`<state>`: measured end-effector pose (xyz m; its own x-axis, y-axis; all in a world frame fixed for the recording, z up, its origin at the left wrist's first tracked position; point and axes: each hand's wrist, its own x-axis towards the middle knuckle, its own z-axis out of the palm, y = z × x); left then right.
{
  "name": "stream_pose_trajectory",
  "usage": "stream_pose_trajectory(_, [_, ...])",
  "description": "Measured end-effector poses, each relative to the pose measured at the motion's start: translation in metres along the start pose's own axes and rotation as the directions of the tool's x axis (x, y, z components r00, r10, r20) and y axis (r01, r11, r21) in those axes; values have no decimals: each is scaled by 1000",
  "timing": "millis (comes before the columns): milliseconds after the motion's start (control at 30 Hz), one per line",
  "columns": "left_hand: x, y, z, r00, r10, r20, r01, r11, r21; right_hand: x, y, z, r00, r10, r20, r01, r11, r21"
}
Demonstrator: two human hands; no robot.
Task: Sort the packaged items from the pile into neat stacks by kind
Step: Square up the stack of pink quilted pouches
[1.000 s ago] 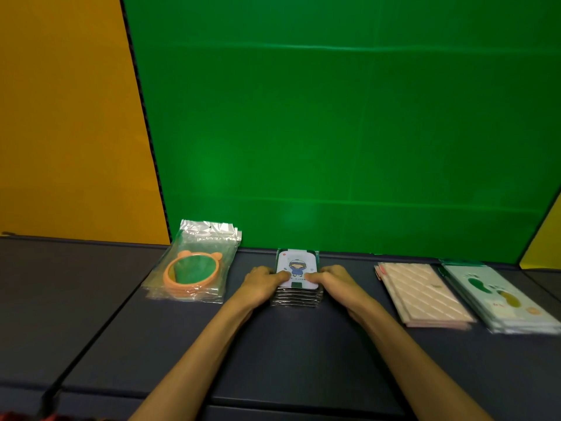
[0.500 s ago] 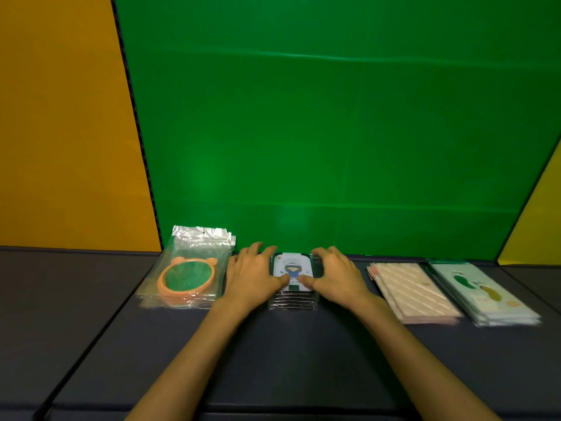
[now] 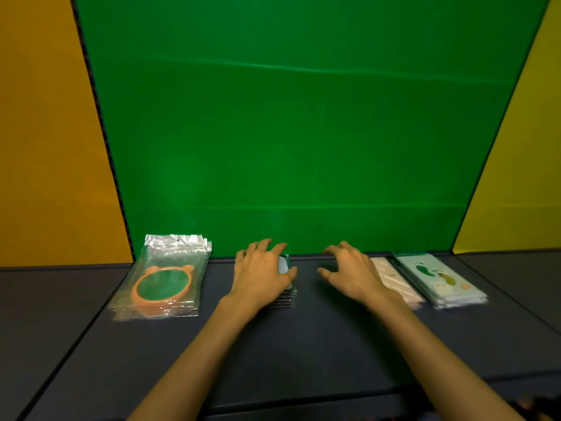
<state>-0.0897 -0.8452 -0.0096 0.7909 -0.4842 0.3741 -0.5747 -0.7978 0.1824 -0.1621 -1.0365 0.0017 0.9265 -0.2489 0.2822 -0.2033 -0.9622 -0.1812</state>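
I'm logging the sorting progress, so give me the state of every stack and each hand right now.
mirror packs: stacked, untouched.
cartoon card packs: stacked, left hand over them.
right hand: open, holding nothing.
pink quilted packs: stacked, partly hidden.
footprint packs: stacked, untouched.

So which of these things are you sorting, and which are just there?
Part of the sorting:
- stack of bagged orange mirrors
- small card stack under the left hand
- pink quilted packs, partly behind the right hand
- green footprint packs

Just there:
- dark table
- green backdrop
- orange wall panel
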Motion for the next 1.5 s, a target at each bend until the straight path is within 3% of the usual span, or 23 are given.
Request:
stream_pose_trajectory(433, [12,125,35,995,-22,97,17,998,52,-21,139,-25,983,94,159,-97,995,8])
stream_pose_trajectory(733, [17,172,70,944,-212,252,177,972,154,-14,168,-12,951,54,305,-94,988,119])
stream_pose_trajectory(1100, [20,181,86,865,-290,410,371,919,-132,-12,161,-10,935,139,327,-211,958,194])
stream_pose_trajectory(1167, [23,183,83,839,-329,433,443,876,-192,-10,159,-11,927,169,335,-255,939,232])
stream_pose_trajectory(1267, [32,178,87,765,-400,504,601,724,-337,-8,154,-6,921,196,336,-309,894,324])
stream_pose_trajectory(1400, [36,164,92,721,-419,551,691,486,-535,-6,147,5,918,252,307,-375,804,461])
stream_pose_trajectory(1500, [29,161,83,718,-426,551,694,376,-614,-5,141,13,909,287,301,-412,719,559])
